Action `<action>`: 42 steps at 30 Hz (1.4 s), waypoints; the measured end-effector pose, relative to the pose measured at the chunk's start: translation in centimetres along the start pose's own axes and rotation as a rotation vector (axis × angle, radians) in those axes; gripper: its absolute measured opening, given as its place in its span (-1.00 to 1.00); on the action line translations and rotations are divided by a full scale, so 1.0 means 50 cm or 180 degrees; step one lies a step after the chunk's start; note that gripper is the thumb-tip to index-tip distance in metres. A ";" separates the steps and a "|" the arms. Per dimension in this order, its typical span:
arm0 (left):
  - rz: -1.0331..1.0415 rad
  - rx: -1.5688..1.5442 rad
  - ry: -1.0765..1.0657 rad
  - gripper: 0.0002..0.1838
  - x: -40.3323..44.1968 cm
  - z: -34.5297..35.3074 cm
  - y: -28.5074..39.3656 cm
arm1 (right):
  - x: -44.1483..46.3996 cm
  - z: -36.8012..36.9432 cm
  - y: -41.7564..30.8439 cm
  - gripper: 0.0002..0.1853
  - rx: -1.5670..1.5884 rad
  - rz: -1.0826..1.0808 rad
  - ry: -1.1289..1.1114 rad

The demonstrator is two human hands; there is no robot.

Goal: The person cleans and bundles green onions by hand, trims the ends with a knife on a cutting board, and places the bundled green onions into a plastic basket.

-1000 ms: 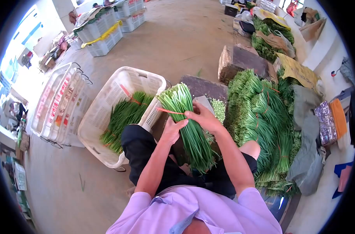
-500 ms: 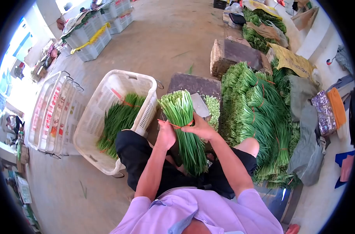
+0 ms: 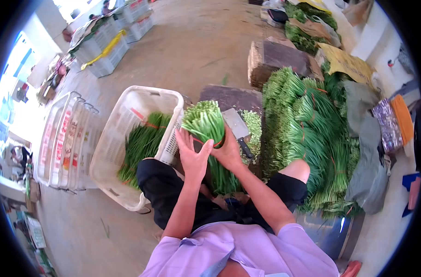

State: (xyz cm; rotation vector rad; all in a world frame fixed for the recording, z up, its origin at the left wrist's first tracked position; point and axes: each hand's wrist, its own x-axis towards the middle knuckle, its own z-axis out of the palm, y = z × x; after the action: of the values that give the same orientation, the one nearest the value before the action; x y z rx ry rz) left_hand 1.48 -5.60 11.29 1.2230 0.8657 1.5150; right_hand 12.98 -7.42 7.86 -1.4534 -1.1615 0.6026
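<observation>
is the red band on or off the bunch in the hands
On: the red band shows against the bunch between the left hand and right hand. They hide much of it; cannot tell whether it's fastened.

Stacked crates (image 3: 99,53), a knife (image 3: 236,123) and heaped green bundles (image 3: 312,124) show a vegetable-packing workroom (image 3: 192,51).

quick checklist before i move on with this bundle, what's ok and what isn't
1. Bundle supported: ok, right hand curls around it, left hand at its other side with fingers extended.
2. Red band on the bundle: ok, partly visible between the hands.
3. Band tight: cannot tell, the hands hide much of it.
4. Cleaver out of the hands: ok, it lies on the block.
5. Block free of scraps: not ok, chopped bits lie beside the cleaver.
6. Space in the white basket: ok, part looks unfilled.
</observation>
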 end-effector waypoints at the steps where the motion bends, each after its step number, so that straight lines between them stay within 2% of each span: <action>1: -0.0037 -0.0023 -0.0083 0.05 -0.001 0.001 -0.013 | -0.010 0.006 -0.003 -0.10 -0.0025 0.0036 0.0082; 3: -0.0752 0.0902 -0.0511 -0.07 0.009 0.002 -0.022 | -0.030 -0.001 -0.028 -0.13 -0.0044 -0.0160 0.0022; 4: -0.0597 0.0724 -0.0507 -0.20 0.013 -0.005 -0.082 | -0.042 0.004 0.008 -0.13 -0.0118 -0.0218 -0.0241; 5: -0.0677 0.0143 -0.0441 -0.24 0.014 -0.002 -0.083 | -0.046 -0.018 0.005 -0.05 -0.0430 -0.0164 -0.0565; 7: -0.1232 -0.0091 -0.0340 -0.27 0.043 -0.011 -0.068 | -0.010 -0.077 0.030 0.00 0.0333 -0.0311 -0.1313; 8: -0.1083 0.0158 -0.0310 -0.29 0.062 -0.022 -0.079 | 0.010 -0.113 0.055 0.04 -0.0059 0.0243 -0.1591; 9: -0.0973 0.0526 -0.0426 -0.29 0.090 -0.034 -0.087 | 0.024 -0.128 0.128 -0.04 -0.0777 0.0229 -0.1369; 10: -0.0859 0.0679 -0.0760 -0.33 0.120 -0.029 -0.062 | 0.049 -0.144 0.185 -0.25 -0.1899 0.0521 -0.1282; 11: -0.0760 0.0835 -0.1083 -0.36 0.146 -0.026 -0.035 | 0.040 -0.162 0.230 -0.37 -0.2319 0.0706 -0.1236; 12: -0.0719 0.0735 -0.1450 -0.23 0.180 -0.031 -0.050 | 0.041 -0.171 0.264 -0.50 -0.2747 0.0865 -0.1187; 13: -0.0712 0.0736 -0.1456 -0.23 0.203 -0.022 -0.059 | 0.039 -0.160 0.292 -0.50 -0.2744 0.0863 -0.1179; 15: -0.0586 0.1596 -0.2358 -0.12 0.242 0.001 -0.077 | 0.025 -0.133 0.321 -0.67 -0.2941 0.0704 -0.1038; 16: -0.0363 0.1789 -0.2667 -0.04 0.253 0.013 -0.111 | 0.031 -0.124 0.328 -0.68 -0.3019 0.0822 -0.1062; 17: -0.0351 0.1792 -0.2703 -0.04 0.256 0.028 -0.123 | 0.041 -0.123 0.324 -0.68 -0.3008 0.0842 -0.1030; 19: -0.1557 0.2436 -0.3325 -0.06 0.254 0.057 -0.149 | 0.051 -0.127 0.319 -0.67 -0.2701 0.1234 -0.0982; 20: -0.1573 0.2453 -0.3389 -0.06 0.254 0.047 -0.200 | 0.052 -0.147 0.294 -0.59 -0.2775 0.1079 -0.0900; 21: -0.1217 0.2397 -0.3537 -0.06 0.249 0.025 -0.280 | 0.053 -0.170 0.269 -0.59 -0.2765 0.1142 -0.0875; 22: -0.0874 0.2330 -0.3677 -0.06 0.242 0.015 -0.326 | 0.049 -0.189 0.246 -0.56 -0.2327 0.1313 -0.0680; 23: -0.0915 0.2327 -0.3740 -0.06 0.237 0.021 -0.327 | 0.039 -0.201 0.240 -0.52 -0.1887 0.1476 -0.0486; 24: -0.1332 0.2429 -0.3812 -0.02 0.237 0.037 -0.314 | 0.021 -0.208 0.242 -0.50 -0.1608 0.1256 -0.0059; 25: -0.1741 0.2529 -0.3864 0.01 0.239 0.053 -0.297 | -0.004 -0.220 0.240 -0.50 -0.1621 0.1290 -0.0036; 26: -0.1992 0.2634 -0.3921 0.16 0.241 0.068 -0.270 | -0.022 -0.236 0.192 -0.51 -0.1235 0.1220 0.0179; 27: -0.2004 0.2640 -0.3932 0.16 0.230 0.063 -0.276 | -0.041 -0.245 0.161 -0.53 -0.0841 0.1138 0.0388; 29: -0.0008 0.3848 -0.3548 0.33 0.203 0.041 -0.293 | -0.083 -0.249 0.151 -0.55 -0.0715 0.0949 0.0670; 30: -0.0132 0.3945 -0.3460 0.44 0.183 0.057 -0.268 | -0.103 -0.251 0.139 -0.55 -0.0632 0.1074 0.0634; 31: -0.0145 0.3972 -0.3500 0.44 0.159 0.068 -0.266 | -0.121 -0.249 0.133 -0.55 -0.0543 0.1199 0.0586; 33: 0.0464 0.4217 -0.3024 0.44 0.116 0.086 -0.268 | -0.139 -0.240 0.137 -0.55 -0.0508 0.1285 0.0588; 37: 0.0654 0.4277 -0.2885 0.43 0.096 0.097 -0.330 | -0.152 -0.230 0.133 -0.52 -0.0397 0.1256 0.0334; 39: 0.0586 0.4289 -0.2958 0.39 0.102 0.105 -0.329 | -0.144 -0.225 0.126 -0.54 -0.0706 0.0290 0.0471; 42: 0.0331 0.4534 -0.3177 0.32 0.120 0.129 -0.314 | -0.142 -0.232 0.106 -0.56 -0.0884 0.0389 0.0313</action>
State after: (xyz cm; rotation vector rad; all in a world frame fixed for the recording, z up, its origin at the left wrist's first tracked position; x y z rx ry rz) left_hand 11.43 4.24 -0.02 2.6664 1.1155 -0.0575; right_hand 22.01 -18.27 4.04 -1.7805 -1.1167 0.4597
